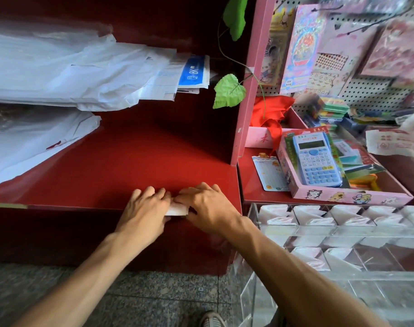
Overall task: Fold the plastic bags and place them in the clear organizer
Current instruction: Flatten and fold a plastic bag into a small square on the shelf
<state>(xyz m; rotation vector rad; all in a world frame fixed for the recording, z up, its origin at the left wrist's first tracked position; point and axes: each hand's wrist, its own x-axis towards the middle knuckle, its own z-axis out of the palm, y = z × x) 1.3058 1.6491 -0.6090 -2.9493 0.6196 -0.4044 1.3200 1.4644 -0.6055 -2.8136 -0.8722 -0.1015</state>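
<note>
A: Right, in the head view, where do you have your hands?

B: Both are at the front edge of the red surface (121,166). Your left hand (145,208) and right hand (208,204) sit side by side, knuckles up, with a small folded bag (176,210) caught between them.

A: How are they holding it?

B: Your fingers are bent down over the white packet and your thumbs tuck in under it, so each hand grips one end. Only a short strip of the bag shows in the gap between your hands; the rest is hidden under your fingers.

A: And the organizer?

B: It stands to your right, below the edge of the surface. The organizer (253,223) is clear and split into compartments. The far row holds folded bags (313,217), one to a compartment as far as you can see. In the nearer row, two compartments on the left hold bags, and those further right look bare, though glare makes that hard to judge.

A: Where are the unfolded ones?

B: At your far left, well apart from your hands. A stack of flat bags (59,74) lies along the back of the surface, with a second pile (24,147) nearer you.

A: Anything else close by?

B: A pink tray (350,195) with a blue calculator (317,159) sits above the organizer, and green leaves (228,90) hang beside the pink pegboard (366,90). Your shoe (212,319) shows on the stone floor.
</note>
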